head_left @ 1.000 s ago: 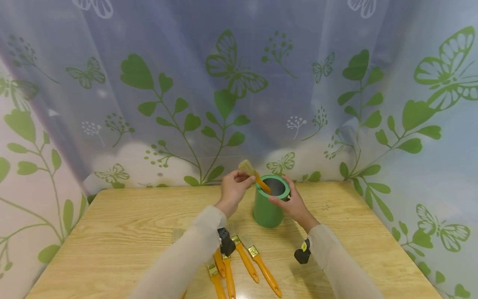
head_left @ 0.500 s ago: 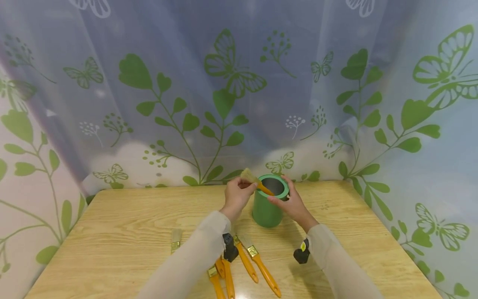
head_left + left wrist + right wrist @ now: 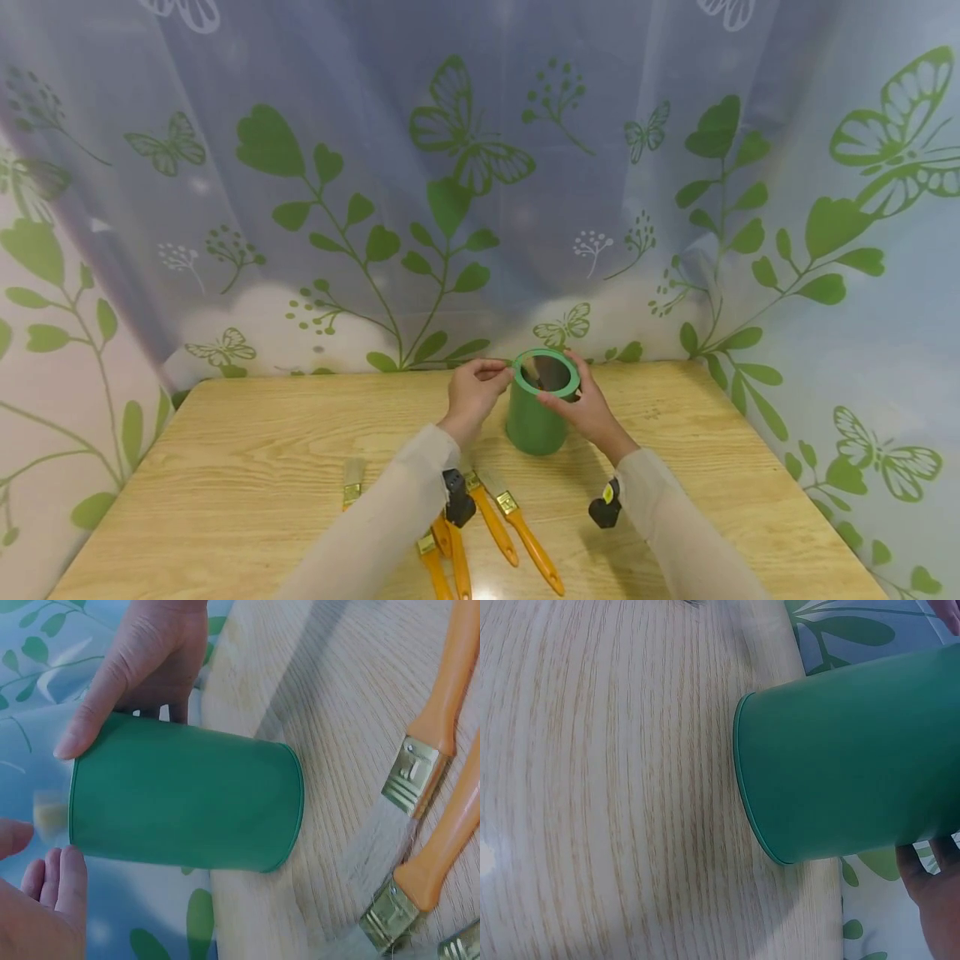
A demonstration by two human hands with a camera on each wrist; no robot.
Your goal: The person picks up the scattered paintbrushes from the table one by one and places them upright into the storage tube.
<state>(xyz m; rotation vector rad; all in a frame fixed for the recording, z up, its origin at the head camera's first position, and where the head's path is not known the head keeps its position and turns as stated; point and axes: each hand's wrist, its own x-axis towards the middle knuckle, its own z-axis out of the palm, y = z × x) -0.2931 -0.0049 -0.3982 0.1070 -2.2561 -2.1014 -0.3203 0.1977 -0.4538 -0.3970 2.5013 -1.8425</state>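
Note:
A green cylindrical can (image 3: 537, 421) stands upright on the wooden table. My right hand (image 3: 590, 407) holds it near the top, thumb on the near rim and fingers round the far side. Inside the mouth, pale bristles of a paintbrush (image 3: 532, 369) show at the left, while its handle is mostly hidden in the can. In the left wrist view the tip of that brush is a blur just past the rim. My left hand (image 3: 475, 395) is at the can's left rim, thumb and fingers apart with nothing between them.
Several orange-handled paintbrushes lie on the table (image 3: 262, 450) nearer to me, one brush (image 3: 528, 542) right of the others and another brush (image 3: 352, 483) partly under the left sleeve. A patterned curtain (image 3: 337, 208) hangs behind the table's far edge.
The left hand first brought the paintbrush, handle down, over the can's mouth, then let it go. The brush has dropped into the can. The right hand has kept its hold.

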